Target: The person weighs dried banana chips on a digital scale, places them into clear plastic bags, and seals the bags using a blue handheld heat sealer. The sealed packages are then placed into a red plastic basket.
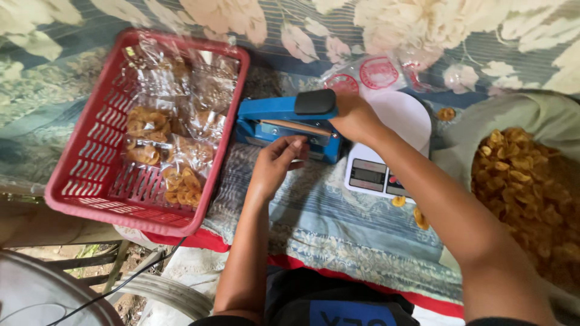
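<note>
**Colours on the Table**

The basket [90, 175] is red with little slits in its sides. The bags of chips [175, 151] in it are clear, and the chips look golden brown. The sealer [284, 124] is bright blue with a black handle [315, 101]. The kitchen scale [393, 145] is white with a grey screen. The big pile of chips [531, 193] is golden yellow, in a pale green sack. The cloth [338, 223] is blue with stripes and big cream flowers. Its edge is red. The stickers [379, 72] have red rings.
</note>
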